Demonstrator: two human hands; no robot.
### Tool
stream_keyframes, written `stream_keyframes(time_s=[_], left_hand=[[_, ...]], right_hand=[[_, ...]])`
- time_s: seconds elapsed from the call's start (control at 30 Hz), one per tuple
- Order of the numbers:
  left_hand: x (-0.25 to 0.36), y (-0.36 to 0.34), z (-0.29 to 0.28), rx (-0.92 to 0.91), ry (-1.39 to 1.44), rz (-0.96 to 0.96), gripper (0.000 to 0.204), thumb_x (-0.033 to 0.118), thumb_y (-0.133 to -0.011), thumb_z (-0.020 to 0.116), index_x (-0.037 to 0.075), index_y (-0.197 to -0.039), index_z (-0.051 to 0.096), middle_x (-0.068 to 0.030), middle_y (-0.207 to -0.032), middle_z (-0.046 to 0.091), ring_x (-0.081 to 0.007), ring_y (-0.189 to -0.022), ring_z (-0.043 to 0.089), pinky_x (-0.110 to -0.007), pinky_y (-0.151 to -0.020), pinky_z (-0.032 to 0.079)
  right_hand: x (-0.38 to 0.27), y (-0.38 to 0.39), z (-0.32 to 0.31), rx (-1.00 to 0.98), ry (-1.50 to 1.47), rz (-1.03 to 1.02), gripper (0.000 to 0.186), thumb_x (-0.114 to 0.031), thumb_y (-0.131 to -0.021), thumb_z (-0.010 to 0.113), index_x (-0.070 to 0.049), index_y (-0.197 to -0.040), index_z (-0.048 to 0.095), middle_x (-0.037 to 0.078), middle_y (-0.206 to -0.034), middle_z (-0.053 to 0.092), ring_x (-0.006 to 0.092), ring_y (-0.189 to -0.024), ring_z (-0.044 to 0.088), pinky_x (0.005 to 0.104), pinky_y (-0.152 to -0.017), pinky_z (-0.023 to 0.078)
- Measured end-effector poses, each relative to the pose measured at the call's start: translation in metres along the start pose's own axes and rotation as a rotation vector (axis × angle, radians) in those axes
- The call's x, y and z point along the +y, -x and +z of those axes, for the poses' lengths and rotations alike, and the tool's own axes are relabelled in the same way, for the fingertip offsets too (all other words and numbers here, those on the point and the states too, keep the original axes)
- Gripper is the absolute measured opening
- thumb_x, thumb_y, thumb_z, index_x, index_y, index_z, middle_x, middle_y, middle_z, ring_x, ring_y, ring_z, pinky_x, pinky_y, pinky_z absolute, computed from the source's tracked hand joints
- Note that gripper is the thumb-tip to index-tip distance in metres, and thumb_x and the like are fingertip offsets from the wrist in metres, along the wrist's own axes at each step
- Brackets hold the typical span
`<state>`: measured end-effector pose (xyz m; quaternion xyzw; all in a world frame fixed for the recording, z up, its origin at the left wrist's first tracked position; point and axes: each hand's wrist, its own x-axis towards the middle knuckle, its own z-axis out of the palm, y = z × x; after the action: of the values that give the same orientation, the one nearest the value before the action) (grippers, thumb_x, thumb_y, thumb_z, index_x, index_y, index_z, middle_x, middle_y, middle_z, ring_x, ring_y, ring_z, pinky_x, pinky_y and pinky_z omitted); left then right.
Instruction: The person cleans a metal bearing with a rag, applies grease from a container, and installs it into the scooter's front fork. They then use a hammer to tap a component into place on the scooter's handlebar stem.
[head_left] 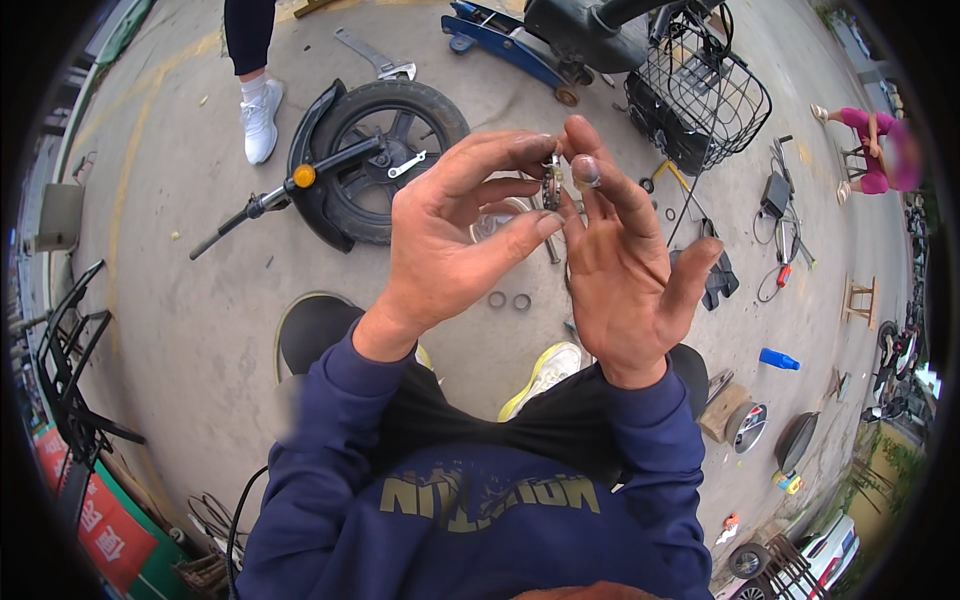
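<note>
My left hand (pixel 430 225) pinches a small ring-shaped ball bearing (pixel 552 184) on edge between thumb and fingertips. Right beside it my right hand (pixel 625 240) is raised, palm toward me, fingers stretched out and thumb apart. A greyish smear of what looks like grease (pixel 587 172) sits on one of its fingertips. Whether those fingertips touch the bearing I cannot tell. Partly hidden behind my left hand is a clear round container (pixel 497 218). Below it on the ground lie two small metal rings, a left ring (pixel 497 299) and a right ring (pixel 522 301).
A wheel (pixel 400 105) with fender and fork lies ahead left, near an adjustable wrench (pixel 375 55). Beyond are a blue floor jack (pixel 510 50) and a wire basket (pixel 700 100). A person's white shoe (pixel 261 120) stands far left; a person in pink (pixel 875 150) sits far right.
</note>
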<state>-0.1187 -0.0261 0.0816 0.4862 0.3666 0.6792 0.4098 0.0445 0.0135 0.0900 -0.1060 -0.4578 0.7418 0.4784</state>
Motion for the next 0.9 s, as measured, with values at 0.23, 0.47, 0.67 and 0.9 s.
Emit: stream_keyframes(time_s=[0.23, 0.47, 0.67, 0.9], left_hand=[[0.000, -0.004, -0.004, -0.006, -0.083, -0.002, 0.052, -0.008, -0.084, 0.075, -0.006, -0.134, 0.060, -0.0186, -0.132, 0.061, -0.0256, -0.123, 0.061, -0.035, -0.097, 0.055], [-0.002, -0.004, -0.006, -0.013, -0.120, -0.004, 0.052, -0.004, -0.084, 0.077, -0.007, -0.133, 0.060, -0.0187, -0.131, 0.062, -0.0257, -0.122, 0.061, -0.036, -0.098, 0.055], [-0.006, -0.007, -0.002, -0.012, 0.022, -0.080, 0.053, -0.004, -0.084, 0.077, -0.007, -0.134, 0.058, -0.0179, -0.132, 0.062, -0.0253, -0.122, 0.062, -0.037, -0.099, 0.055], [-0.007, -0.006, -0.003, -0.030, 0.113, -0.106, 0.046, -0.005, -0.086, 0.074, -0.003, -0.128, 0.055, -0.0241, -0.135, 0.060, -0.0302, -0.125, 0.062, -0.041, -0.106, 0.051]], right_hand=[[-0.001, -0.004, -0.004, -0.022, 0.162, 0.016, 0.095, -0.079, -0.098, 0.021, -0.002, -0.141, 0.057, 0.019, -0.164, 0.027, 0.0315, -0.152, 0.026, 0.0466, -0.120, 0.023], [0.002, -0.007, -0.008, -0.003, 0.115, 0.017, 0.095, -0.079, -0.098, 0.019, -0.002, -0.136, 0.061, 0.019, -0.163, 0.028, 0.0323, -0.152, 0.025, 0.0473, -0.120, 0.024], [0.000, -0.007, -0.017, -0.012, 0.041, 0.000, 0.094, -0.076, -0.100, 0.019, 0.000, -0.139, 0.057, 0.024, -0.163, 0.029, 0.0349, -0.154, 0.021, 0.0513, -0.124, 0.015], [0.004, -0.009, -0.015, -0.010, 0.104, 0.025, 0.095, -0.076, -0.100, 0.018, -0.001, -0.141, 0.057, 0.020, -0.164, 0.028, 0.0318, -0.148, 0.028, 0.0466, -0.117, 0.023]])
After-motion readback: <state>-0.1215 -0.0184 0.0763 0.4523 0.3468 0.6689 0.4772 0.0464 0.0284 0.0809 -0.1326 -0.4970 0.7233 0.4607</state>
